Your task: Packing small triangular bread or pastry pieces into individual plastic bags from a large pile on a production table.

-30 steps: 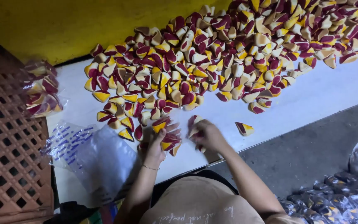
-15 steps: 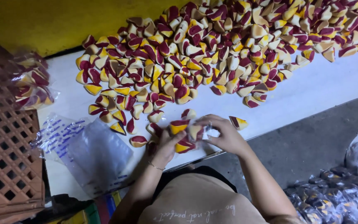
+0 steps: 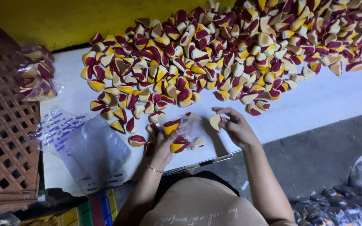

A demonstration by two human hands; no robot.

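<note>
Looking down from the head camera, your left hand (image 3: 163, 146) grips a small clear bag (image 3: 180, 133) by its mouth, fingers closed on it, with a few maroon-and-yellow wedge pieces already inside. Your right hand (image 3: 234, 127) pinches one pale wedge piece (image 3: 215, 122) just beside the bag's opening, not yet dropped in. This bag looks only partly filled. One filled bag (image 3: 36, 79) rests at the left by the brown crate (image 3: 3, 138), and a stack of empty bags (image 3: 86, 146) lies on the white desk (image 3: 323, 104). By far most of the work remains: the big heap of wedges (image 3: 231, 54) is unpacked.
</note>
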